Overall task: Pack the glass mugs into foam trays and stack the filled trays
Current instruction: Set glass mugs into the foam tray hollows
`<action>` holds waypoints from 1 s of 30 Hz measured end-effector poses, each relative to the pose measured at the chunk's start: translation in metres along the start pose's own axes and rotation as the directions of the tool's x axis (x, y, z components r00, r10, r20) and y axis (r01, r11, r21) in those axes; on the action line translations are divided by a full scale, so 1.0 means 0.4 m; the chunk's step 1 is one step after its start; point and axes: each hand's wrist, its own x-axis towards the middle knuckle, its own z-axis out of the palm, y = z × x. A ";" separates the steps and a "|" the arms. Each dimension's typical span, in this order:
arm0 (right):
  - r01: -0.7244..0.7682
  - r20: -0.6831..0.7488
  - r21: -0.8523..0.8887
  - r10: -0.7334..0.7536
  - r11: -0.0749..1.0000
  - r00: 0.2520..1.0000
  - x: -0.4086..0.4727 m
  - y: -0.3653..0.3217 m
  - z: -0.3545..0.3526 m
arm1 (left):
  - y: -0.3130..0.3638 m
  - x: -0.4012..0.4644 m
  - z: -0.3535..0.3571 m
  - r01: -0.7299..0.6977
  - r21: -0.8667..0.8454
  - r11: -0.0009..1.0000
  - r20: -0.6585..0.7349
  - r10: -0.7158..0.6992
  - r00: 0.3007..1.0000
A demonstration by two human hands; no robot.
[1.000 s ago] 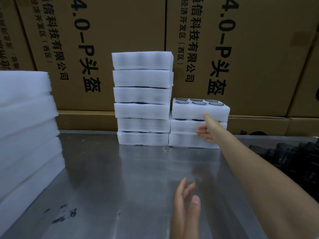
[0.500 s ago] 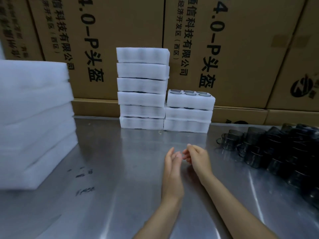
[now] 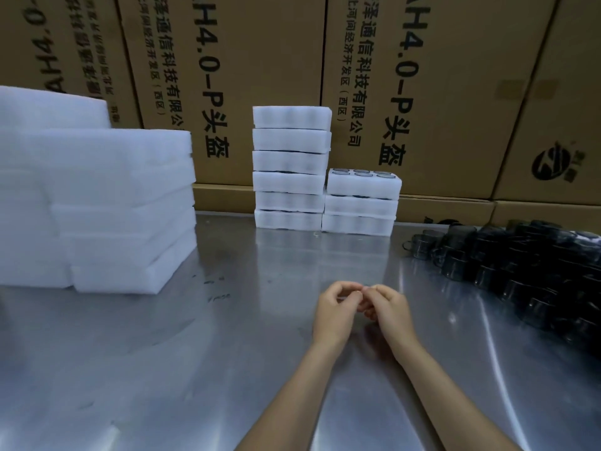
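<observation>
Two stacks of filled white foam trays stand at the back of the steel table (image 3: 162, 369): a tall stack (image 3: 291, 167) of several trays and, touching its right side, a shorter stack (image 3: 359, 206) of three. Mug rims show in the shorter stack's top tray (image 3: 364, 185). Many loose dark glass mugs (image 3: 520, 265) crowd the table's right side. My left hand (image 3: 335, 312) and right hand (image 3: 392, 309) hover together over the middle of the table. Their fingers are curled and their fingertips touch. Nothing shows in either hand.
A big pile of empty foam trays (image 3: 113, 206) fills the left side of the table. Large printed cardboard boxes (image 3: 260, 66) form a wall right behind the stacks. Bare steel lies between my hands and the stacks.
My right hand left the shorter stack and came back to mid-table. Both hands met and their fingers curled in. The view pulled back and down.
</observation>
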 end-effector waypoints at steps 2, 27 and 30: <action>-0.003 0.023 -0.010 0.003 1.000 1.000 -0.032 -0.015 0.000 | 0.009 -0.029 -0.009 -0.002 0.001 1.000 -0.017 0.002 1.000; 0.016 0.133 -0.138 0.003 0.990 0.991 -0.096 -0.028 0.006 | 0.002 -0.089 -0.051 0.028 0.126 0.992 0.026 -0.032 0.999; -0.027 0.099 -0.114 0.038 0.993 0.994 -0.091 -0.020 0.008 | 0.041 -0.048 -0.092 -0.114 0.463 0.879 0.084 0.085 0.993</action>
